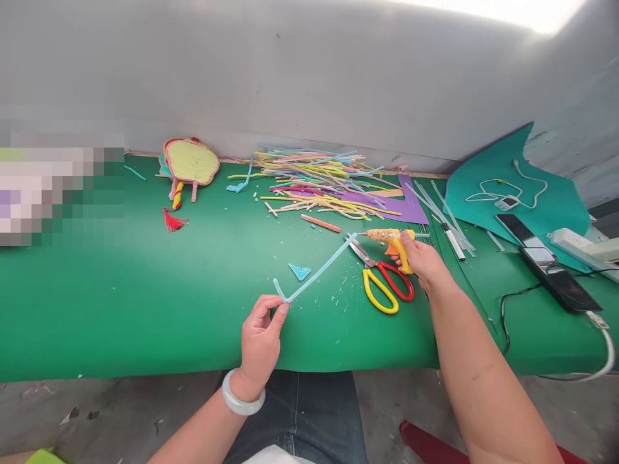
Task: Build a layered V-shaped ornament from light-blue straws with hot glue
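Note:
My left hand (264, 332) pinches a bent light-blue pipe cleaner (322, 268) at its fold, above the table's near half. The long arm of the pipe cleaner slants up to the right, its end at the nozzle of a yellow glue gun (384, 234). Around the glue gun's handle my right hand (423, 258) is closed. Just beneath the gun lie scissors (382, 283) with one yellow and one red handle. A small folded blue piece (300, 271) rests on the table behind my left hand.
Many coloured pipe cleaners (319, 174) are heaped at the back over purple sheet (411, 203). A yellow fan-shaped craft piece (191, 162) with a red tassel lies back left. Clear glue sticks (445, 216), a marker (453, 241), a phone (546, 261) and a power strip (583, 246) are at right.

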The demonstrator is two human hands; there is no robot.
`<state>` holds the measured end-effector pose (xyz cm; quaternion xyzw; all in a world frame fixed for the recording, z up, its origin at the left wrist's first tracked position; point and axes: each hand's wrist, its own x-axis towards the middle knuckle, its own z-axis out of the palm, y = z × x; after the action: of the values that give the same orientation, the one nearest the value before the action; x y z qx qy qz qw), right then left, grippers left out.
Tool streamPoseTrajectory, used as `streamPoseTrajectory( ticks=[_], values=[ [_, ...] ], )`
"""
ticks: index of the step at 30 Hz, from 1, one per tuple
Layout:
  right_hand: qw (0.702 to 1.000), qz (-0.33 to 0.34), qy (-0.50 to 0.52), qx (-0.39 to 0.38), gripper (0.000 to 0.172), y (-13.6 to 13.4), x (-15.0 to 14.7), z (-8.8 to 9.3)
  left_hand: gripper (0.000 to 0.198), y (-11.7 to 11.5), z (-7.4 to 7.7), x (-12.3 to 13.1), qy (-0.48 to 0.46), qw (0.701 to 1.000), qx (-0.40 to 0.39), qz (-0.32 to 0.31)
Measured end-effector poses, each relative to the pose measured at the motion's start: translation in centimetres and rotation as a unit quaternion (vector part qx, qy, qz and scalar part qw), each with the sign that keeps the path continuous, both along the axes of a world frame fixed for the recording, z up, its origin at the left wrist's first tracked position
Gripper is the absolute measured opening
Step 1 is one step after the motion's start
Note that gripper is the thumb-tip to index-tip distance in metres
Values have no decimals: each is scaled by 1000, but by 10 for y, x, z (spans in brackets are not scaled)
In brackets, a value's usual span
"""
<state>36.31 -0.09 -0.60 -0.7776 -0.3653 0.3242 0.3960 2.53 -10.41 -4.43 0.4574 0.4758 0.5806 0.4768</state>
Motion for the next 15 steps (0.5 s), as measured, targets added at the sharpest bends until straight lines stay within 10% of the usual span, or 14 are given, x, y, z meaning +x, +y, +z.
streamPoseTrajectory(
  ticks=[11, 15],
  values=[
    [954, -58, -293, 16, 41, 9, 4, 7, 7, 3, 0, 0, -6, 1000, -8, 4],
    [979, 51, -150, 126, 42, -21, -57, 20, 9, 3, 1, 1, 12, 1000, -12, 4]
  ],
)
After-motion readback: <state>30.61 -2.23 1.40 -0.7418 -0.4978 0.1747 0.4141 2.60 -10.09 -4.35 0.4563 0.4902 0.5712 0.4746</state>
